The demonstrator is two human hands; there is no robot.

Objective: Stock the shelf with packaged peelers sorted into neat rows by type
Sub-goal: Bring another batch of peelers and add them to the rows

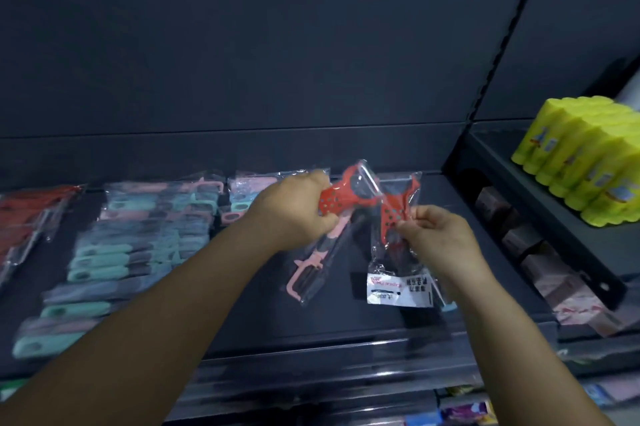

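Holding two packaged peelers above the dark shelf. Left hand gripping a red perforated Y-shaped peeler in clear plastic wrap, with a pink straight peeler in a clear bag hanging under it. Right hand pinching a second red peeler in a clear bag with white label. Lying in rows at left: teal and pink packaged peelers, red packaged peelers. Standing on the neighbouring shelf at right: yellow-green plastic bottles.
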